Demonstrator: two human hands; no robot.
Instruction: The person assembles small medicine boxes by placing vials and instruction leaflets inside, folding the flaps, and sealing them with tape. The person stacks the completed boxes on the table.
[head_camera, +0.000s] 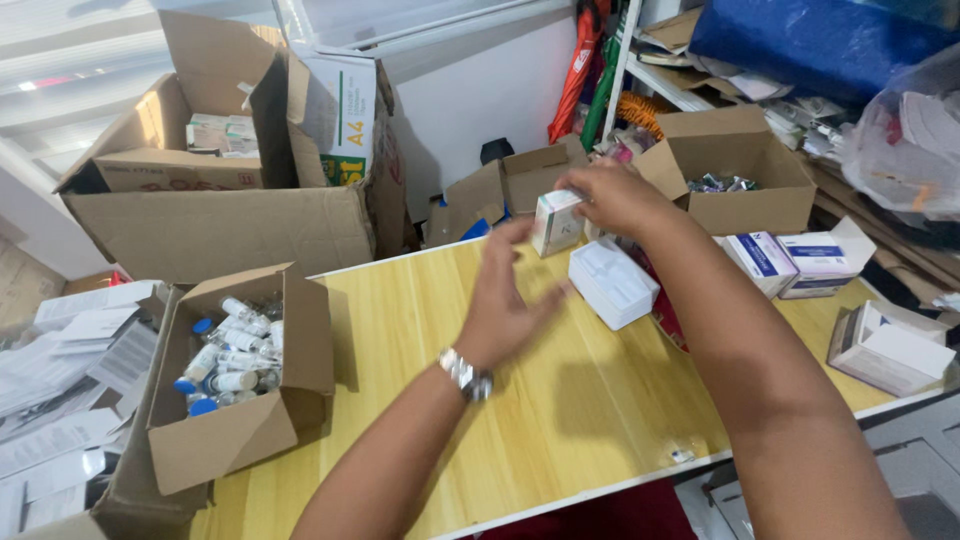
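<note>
My right hand (615, 197) grips a small white carton (555, 222) at the far side of a light wooden table (520, 400), holding it upright just above the tabletop. My left hand (503, 300), with a metal watch on its wrist, hovers open over the middle of the table, fingers spread, just short of the carton. A white moulded plastic tray insert (612, 283) lies on the table right of my left hand, below my right wrist.
A cardboard box of small blue-capped vials (232, 360) sits at the table's left edge. Large open cardboard boxes (220, 220) stand behind. A brown box (735, 170) and white-and-blue cartons (790, 262) sit on the right. Paper leaflets (60, 380) lie far left.
</note>
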